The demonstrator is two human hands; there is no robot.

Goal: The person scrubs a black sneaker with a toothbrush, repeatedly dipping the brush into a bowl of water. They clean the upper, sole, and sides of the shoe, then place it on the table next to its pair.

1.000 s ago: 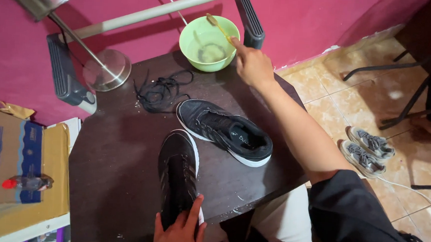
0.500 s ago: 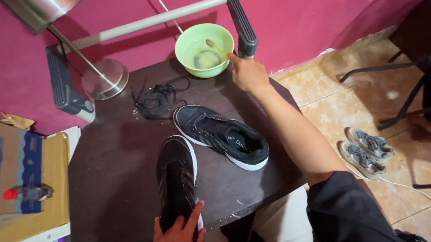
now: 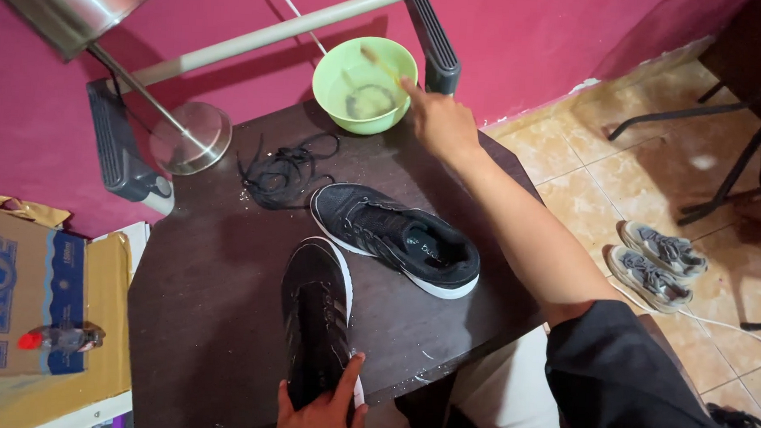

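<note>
- My right hand [image 3: 440, 122] reaches to the green bowl [image 3: 336, 71] at the far edge of the dark worktop [image 3: 210, 318], fingers closed on a brush [image 3: 378, 62] whose head sits in the bowl.
- My left hand [image 3: 322, 411] presses on the heel of the near black shoe [image 3: 316, 310], fingers spread over it.
- The second black shoe [image 3: 396, 238] lies just beyond, with loose black laces [image 3: 283, 170] behind it.

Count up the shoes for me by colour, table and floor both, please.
Black shoes: 2, one under the left hand at the table's near edge, one lying beside it.
Grey shoes: 2, a pair on the tiled floor.
Total: 4 shoes.
</note>
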